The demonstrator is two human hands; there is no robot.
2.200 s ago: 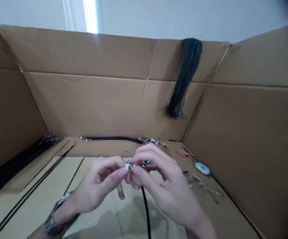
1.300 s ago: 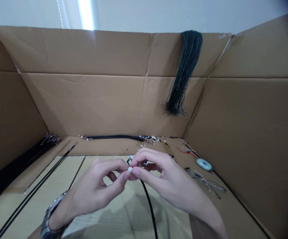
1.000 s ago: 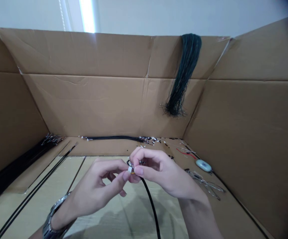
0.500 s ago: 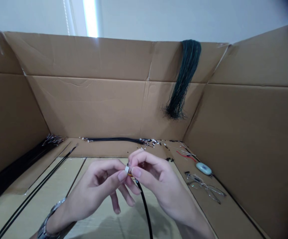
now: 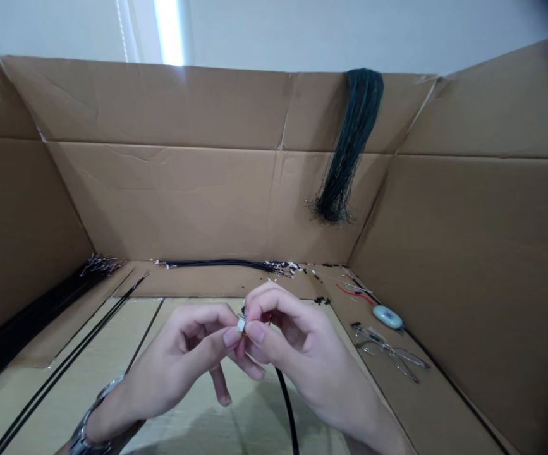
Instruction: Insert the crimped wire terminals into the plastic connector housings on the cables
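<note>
My left hand, with a metal-band watch at its wrist, pinches a small white connector between thumb and forefinger. Close against it, my right hand is closed, thumb and forefinger pressed together on thin coloured wires at the end of a black cable. A bit of red wire shows behind the right thumb. The cable runs down from under my right hand to the bottom edge. Fingertips hide where the wires meet the connector.
Cardboard walls enclose the worktop. Black cables lie at left, and a cable bundle with white connectors lies at the back. Dark green wires hang over the back wall. Eyeglasses and a pale oval device lie at right.
The black cable below my right hand has shifted slightly right, and its upper end is now hidden by the hand. Red wire now shows behind the thumb. Both hands stay nearly in place.
</note>
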